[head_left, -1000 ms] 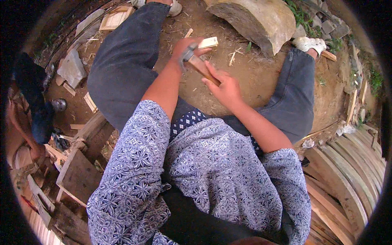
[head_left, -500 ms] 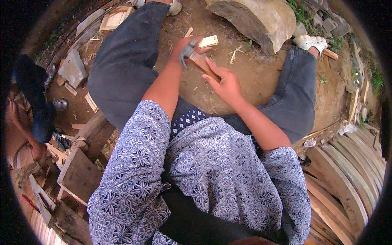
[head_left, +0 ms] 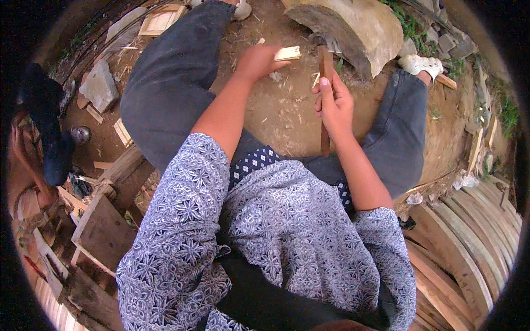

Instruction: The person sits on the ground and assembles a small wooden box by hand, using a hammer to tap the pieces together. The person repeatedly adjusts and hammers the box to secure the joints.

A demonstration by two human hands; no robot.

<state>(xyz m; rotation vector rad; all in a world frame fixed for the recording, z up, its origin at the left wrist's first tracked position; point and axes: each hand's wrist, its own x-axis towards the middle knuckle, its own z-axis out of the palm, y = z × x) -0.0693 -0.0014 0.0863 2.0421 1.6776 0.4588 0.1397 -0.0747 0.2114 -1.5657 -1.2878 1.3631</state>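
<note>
My left hand (head_left: 258,63) is closed around a small pale wooden block (head_left: 287,53), whose squared end sticks out to the right past the fingers. In my right hand (head_left: 337,106) is a claw hammer (head_left: 326,62) with a brown wooden handle. The thumb lies along the handle, and the lower end of the handle reaches down toward my lap. The hammer's metal head points away from me, close to a big rock. A gap of bare ground lies between the hammer and the block.
A large rock (head_left: 359,30) sits ahead, between my spread legs. Grey stone (head_left: 99,87) and a small wooden frame (head_left: 161,21) are at the far left. Curved planks (head_left: 461,243) are stacked at right. Boards (head_left: 105,231) and another person (head_left: 47,127) are at left.
My right hand has swung the hammer right and away from the left hand, turning it upright in view. My left hand has shifted slightly right with the wooden block.
</note>
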